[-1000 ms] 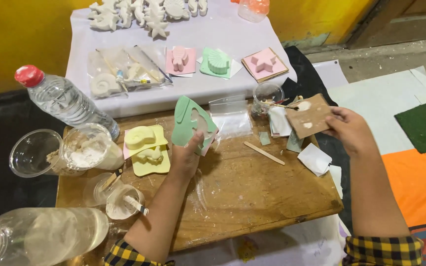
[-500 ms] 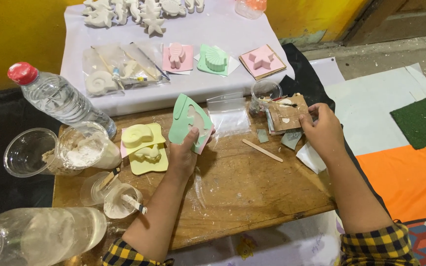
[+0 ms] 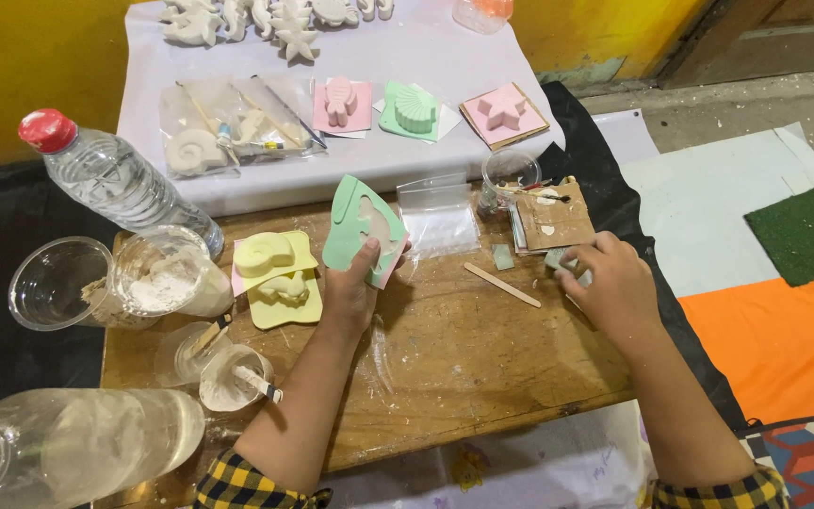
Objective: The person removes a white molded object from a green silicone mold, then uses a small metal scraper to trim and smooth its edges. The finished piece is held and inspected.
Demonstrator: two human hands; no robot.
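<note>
Open wood on the counter (image 3: 482, 358) between the left hand (image 3: 355, 287) and right hand (image 3: 605, 283), only a flat wooden stick (image 3: 503, 285) lying across it. Left side crowded: yellow moulds (image 3: 275, 278), plastic cups (image 3: 105, 283), small cups with brushes (image 3: 214, 368), two water bottles (image 3: 124, 184). Back edge blocked by clear bag (image 3: 440, 217), small jar (image 3: 506, 174), brown card stack (image 3: 553, 215). Near edge free.

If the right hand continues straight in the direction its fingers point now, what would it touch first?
The right hand points up and to the left across the wooden board. It would probably meet the stack of brown cardboard pieces first, which lies just beyond its fingertips; the exact depth is hard to judge.
</note>
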